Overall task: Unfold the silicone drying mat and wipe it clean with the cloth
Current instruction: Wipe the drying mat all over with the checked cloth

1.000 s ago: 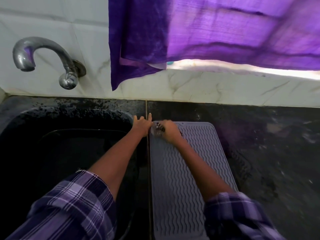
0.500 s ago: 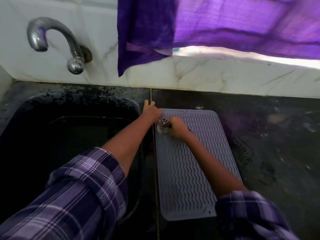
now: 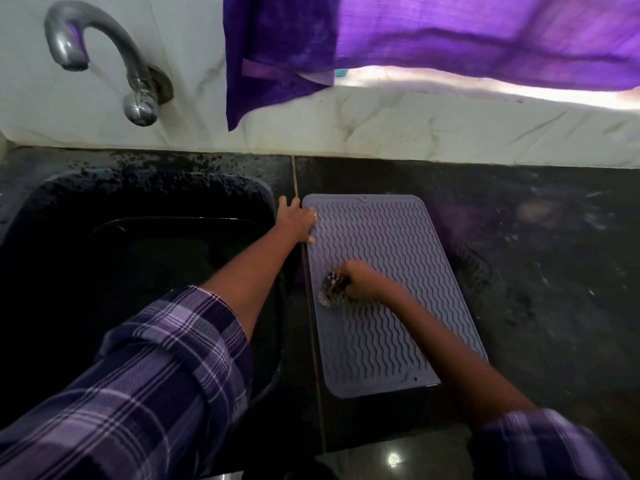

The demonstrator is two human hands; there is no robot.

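The grey silicone drying mat (image 3: 391, 271), ridged with wavy lines, lies unfolded and flat on the black counter, just right of the sink. My left hand (image 3: 294, 220) rests on the mat's far left edge, thumb lying along that edge. My right hand (image 3: 363, 280) grips a small bunched dark-and-white cloth (image 3: 332, 291) and presses it onto the mat near its left side, about midway down. The cloth is blurred.
A black sink (image 3: 138, 265) lies left of the mat, with a metal tap (image 3: 104, 57) on the white tiled wall above it. A purple curtain (image 3: 415, 39) hangs over the back wall. The black counter (image 3: 536, 271) stretches right of the mat, and its front edge is close to me.
My right hand has drawn the cloth from the mat's far left corner toward me along the left side. My left hand has stayed at the far left edge. The view has tilted downward.
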